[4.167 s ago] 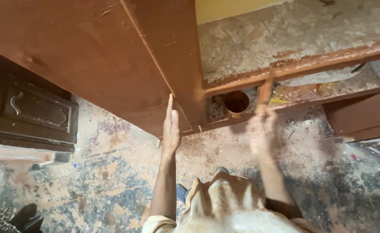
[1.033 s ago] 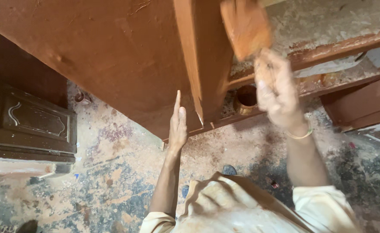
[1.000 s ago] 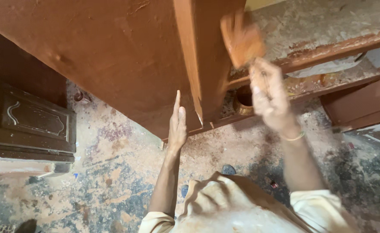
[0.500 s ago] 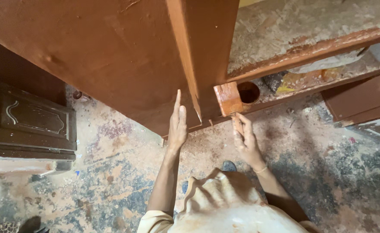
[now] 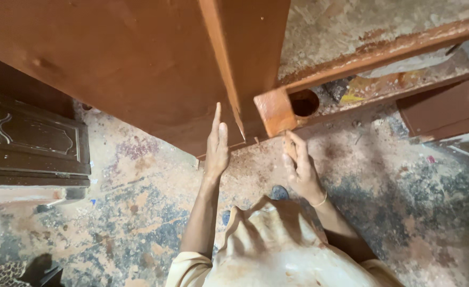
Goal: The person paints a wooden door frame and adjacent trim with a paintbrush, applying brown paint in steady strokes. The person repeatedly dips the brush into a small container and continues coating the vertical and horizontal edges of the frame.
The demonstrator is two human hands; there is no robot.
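Observation:
A large brown-painted wooden panel (image 5: 128, 64) stands upright in front of me, its narrow edge (image 5: 245, 53) turned toward me. My left hand (image 5: 217, 146) lies flat against the panel's lower corner, fingers straight and holding nothing. My right hand (image 5: 301, 170) grips the handle of a wide paintbrush (image 5: 274, 111). The brush's orange-brown head sits against the bottom of the panel's edge. Just behind the brush is a round paint tin (image 5: 304, 102) with a dark opening.
A dark carved door panel (image 5: 32, 138) leans at the left. Paint-coated wooden rails (image 5: 383, 50) cross the upper right, above another brown panel (image 5: 447, 114). The concrete floor (image 5: 138, 212) is blotched with paint. My cloth-covered knees (image 5: 266, 234) are at the bottom.
My right hand brought the brush down from high on the panel's edge to its bottom corner. My left hand stayed flat on the panel.

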